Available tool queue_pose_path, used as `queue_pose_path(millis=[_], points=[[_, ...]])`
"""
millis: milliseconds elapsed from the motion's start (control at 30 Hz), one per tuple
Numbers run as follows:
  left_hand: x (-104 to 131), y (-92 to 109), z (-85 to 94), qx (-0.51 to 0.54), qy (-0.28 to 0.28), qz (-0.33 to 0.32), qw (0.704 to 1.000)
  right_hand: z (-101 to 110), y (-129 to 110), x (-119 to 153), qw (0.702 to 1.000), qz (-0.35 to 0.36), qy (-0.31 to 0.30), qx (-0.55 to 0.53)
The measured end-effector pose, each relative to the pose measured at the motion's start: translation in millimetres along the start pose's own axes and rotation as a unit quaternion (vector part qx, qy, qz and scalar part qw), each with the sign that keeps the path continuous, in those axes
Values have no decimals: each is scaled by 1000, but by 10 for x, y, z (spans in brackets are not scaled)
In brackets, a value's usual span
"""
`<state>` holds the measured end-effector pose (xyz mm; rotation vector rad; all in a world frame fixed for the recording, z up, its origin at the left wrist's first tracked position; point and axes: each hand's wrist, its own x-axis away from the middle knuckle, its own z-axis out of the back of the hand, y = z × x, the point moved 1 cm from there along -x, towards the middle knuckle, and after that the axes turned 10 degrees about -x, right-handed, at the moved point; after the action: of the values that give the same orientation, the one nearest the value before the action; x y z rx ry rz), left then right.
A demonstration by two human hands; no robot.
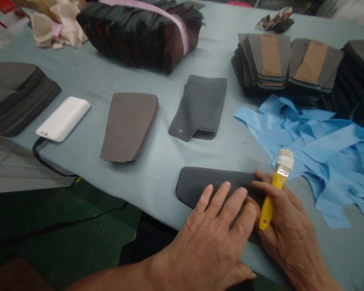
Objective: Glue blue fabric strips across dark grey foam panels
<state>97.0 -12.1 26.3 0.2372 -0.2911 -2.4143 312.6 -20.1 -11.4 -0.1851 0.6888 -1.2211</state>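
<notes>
A dark grey flat piece (214, 180) with cut corners lies near the table's front edge. My left hand (220, 226) rests on top of it, fingers stretched out and slightly spread. At the piece's right end, my right hand (294, 226) is closed around a paintbrush (273, 198) with a yellow handle, its pale bristles pointing up and away from me. The right fingertips reach the dark piece, though the exact contact is partly hidden. Just beyond sits a small stack of dark grey pieces (202, 105), with the top one turned askew. A brown-grey stack (130, 127) lies left of that.
Loose blue strips (324, 149) spread over the right side, below banded stacks (269, 56). A big dark bundle with a pink band (139, 36) is at the back. A white power bank (63, 119) with a black cable lies left, beside a dark stack (16, 97).
</notes>
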Motion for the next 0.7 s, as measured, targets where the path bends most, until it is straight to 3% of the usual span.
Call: queue_pose_path(millis=[267,533,700], points=[[164,-34,-314,-26,23,32,999,-11,-44,-46,1000,-8,10,11],[165,-29,-332,-46,29,28,998,-15,-15,-40,1000,-3,2,27],[152,-45,-284,-56,33,22,998,98,-18,-68,999,-21,20,21]])
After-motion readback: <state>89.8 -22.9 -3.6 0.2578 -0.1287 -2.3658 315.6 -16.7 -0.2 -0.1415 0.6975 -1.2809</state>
